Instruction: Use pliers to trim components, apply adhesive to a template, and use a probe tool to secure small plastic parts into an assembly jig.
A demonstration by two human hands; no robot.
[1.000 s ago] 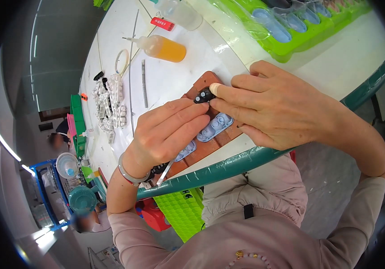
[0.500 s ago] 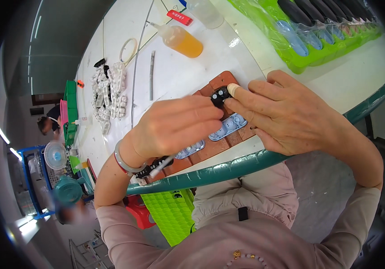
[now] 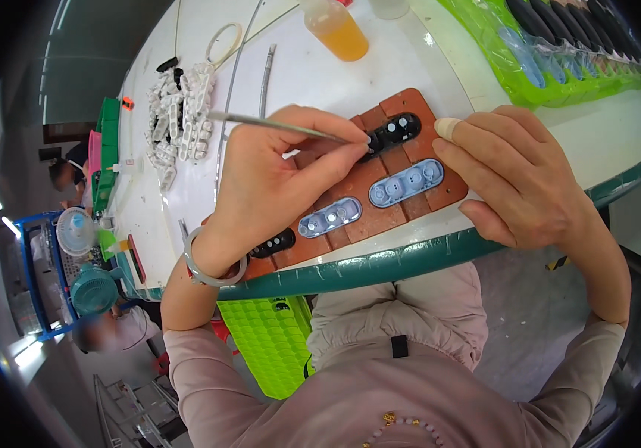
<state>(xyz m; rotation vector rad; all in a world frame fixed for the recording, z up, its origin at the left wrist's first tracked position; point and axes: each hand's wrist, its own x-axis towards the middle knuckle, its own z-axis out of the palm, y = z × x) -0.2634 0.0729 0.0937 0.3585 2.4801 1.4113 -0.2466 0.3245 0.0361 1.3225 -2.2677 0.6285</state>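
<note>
A thin grey stick-like tool (image 3: 276, 126) is pinched between the thumb and fingers of my left hand (image 3: 268, 172). Its tip is at a long black part (image 3: 401, 129) that lies in the brown block (image 3: 451, 190); the fingertips partly hide that part. My right hand (image 3: 522, 175) rests at the block's right end, fingers stretched out and holding nothing, with a light wrap on one fingertip. Nearer to me, the block carries a larger light blue part (image 3: 408, 183), a smaller light blue part (image 3: 330, 217) and another black part (image 3: 274, 243).
White and black parts (image 3: 179, 123) lie heaped at the left, near a grey rod (image 3: 267, 78). A bottle of orange liquid (image 3: 339, 33) stands at the back. Far right is a green tray (image 3: 552, 95) with black and blue parts. The table has a green edge (image 3: 380, 265).
My left hand has drawn back left, and the stick now points at the black part. My right hand has moved right, off the black part. The view has shifted.
</note>
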